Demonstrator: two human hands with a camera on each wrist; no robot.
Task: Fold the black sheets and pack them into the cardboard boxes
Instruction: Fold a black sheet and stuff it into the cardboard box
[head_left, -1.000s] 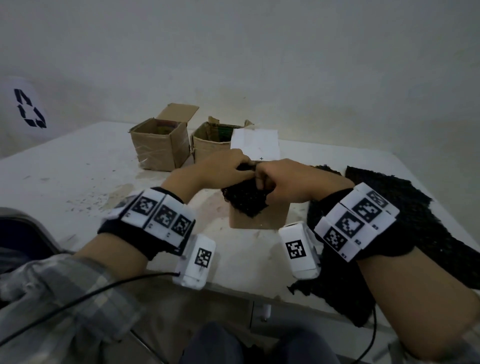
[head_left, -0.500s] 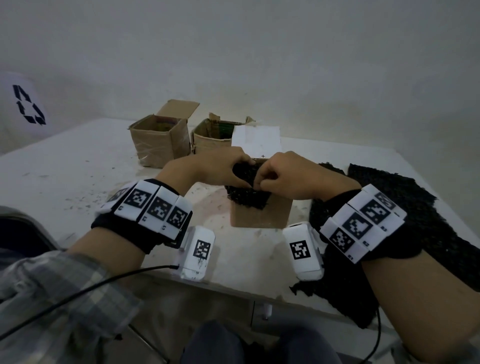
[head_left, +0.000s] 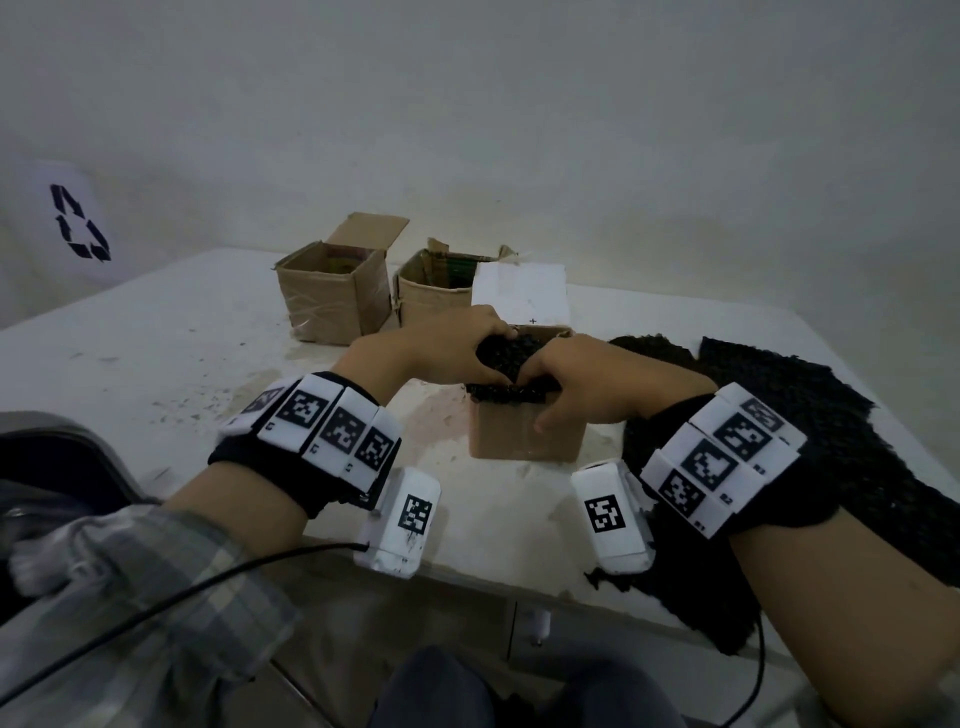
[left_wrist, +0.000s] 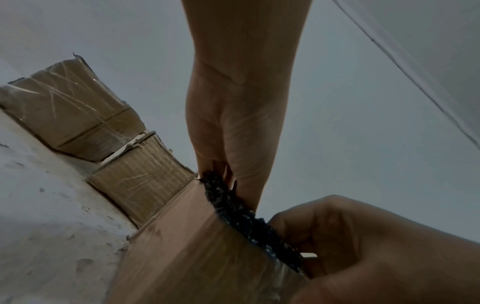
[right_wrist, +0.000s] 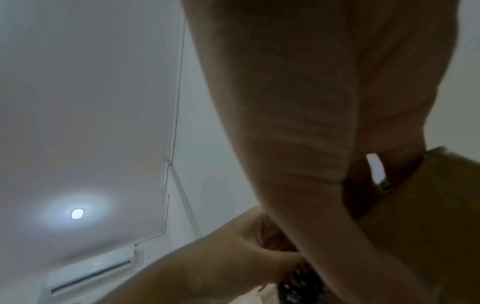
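A folded black sheet (head_left: 505, 358) sits bunched in the open top of the near cardboard box (head_left: 511, 439) at the table's middle. My left hand (head_left: 447, 348) grips the bundle from the left with curled fingers. From the right, my right hand (head_left: 587, 384) holds it too, thumb lying on the box front. In the left wrist view the black sheet (left_wrist: 239, 211) pokes over the rim of the box (left_wrist: 194, 246) between my left hand (left_wrist: 233, 123) and my right hand (left_wrist: 363, 246). The right wrist view is mostly my right hand (right_wrist: 311, 123).
Two more open cardboard boxes (head_left: 332, 296) (head_left: 434, 291) stand at the back. A white flap (head_left: 519, 293) rises behind the near box. Loose black sheets (head_left: 810, 415) lie spread at the right, hanging over the front edge of the table (head_left: 130, 353). Crumbs dot its left side.
Both hands lifted the folded black sheet from in front of the near box and brought it forward into the box's open top.
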